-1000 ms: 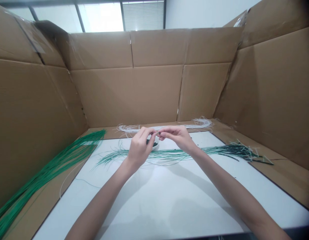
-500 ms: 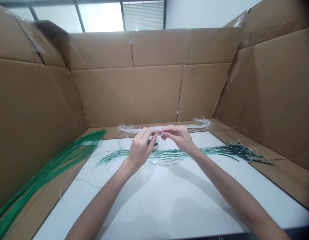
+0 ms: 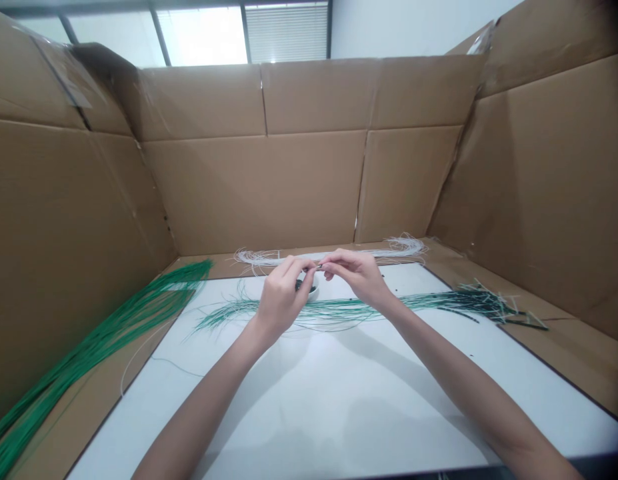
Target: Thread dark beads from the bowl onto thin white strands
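Note:
My left hand (image 3: 281,293) and my right hand (image 3: 356,272) meet fingertip to fingertip above a small white bowl (image 3: 314,292). Each is closed in a pinch. A tiny dark piece (image 3: 319,266), which looks like a bead, shows at the right fingertips. What the left fingers hold is too small to make out. Dark little pieces (image 3: 299,285) lie in the bowl, partly covered by the left hand. Below both hands a bundle of thin green strands (image 3: 339,309) runs across the white board (image 3: 309,400); dark pieces crowd its right end (image 3: 476,299).
A thick bunch of green strands (image 3: 103,333) lies along the left side. Behind the hands is a bundle of white strands (image 3: 403,248). Cardboard walls (image 3: 309,187) stand at the back and both sides. Several dark specks dot the board's right part.
Both hands stay almost in place, still pinched together. The right fingertips have shifted very slightly, and less of the dark piece between the fingers shows than before.

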Available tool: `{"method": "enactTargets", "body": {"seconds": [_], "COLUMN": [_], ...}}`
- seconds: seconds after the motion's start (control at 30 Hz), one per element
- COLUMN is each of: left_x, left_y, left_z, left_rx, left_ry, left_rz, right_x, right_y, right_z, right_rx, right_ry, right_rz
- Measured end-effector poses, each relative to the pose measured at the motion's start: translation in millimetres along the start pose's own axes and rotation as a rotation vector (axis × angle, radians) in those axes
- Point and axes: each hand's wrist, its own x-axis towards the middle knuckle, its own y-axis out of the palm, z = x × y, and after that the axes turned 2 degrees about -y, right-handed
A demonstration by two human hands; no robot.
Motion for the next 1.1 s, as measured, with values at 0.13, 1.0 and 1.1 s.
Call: {"method": "enactTargets", "body": {"seconds": [0.13, 1.0, 1.1], "left_x": [1, 0, 0], "left_y": [-0.8, 3.9, 4.8], "left_z": [1, -3, -3], "left_rx": [0.046, -0.102, -0.115], "left_ry": [0.044, -0.147, -0.178], "left_rz": [0.013, -0.003, -0.012], "right_x": [0, -2, -1], "right_y": [0, 13, 15], "right_z": [0, 0, 0], "right_rx": [-0.173, 0.197, 0.338], "right_ry": [-0.172, 0.049, 0.126], "right_rz": [-0.020, -0.094, -0.089]}}
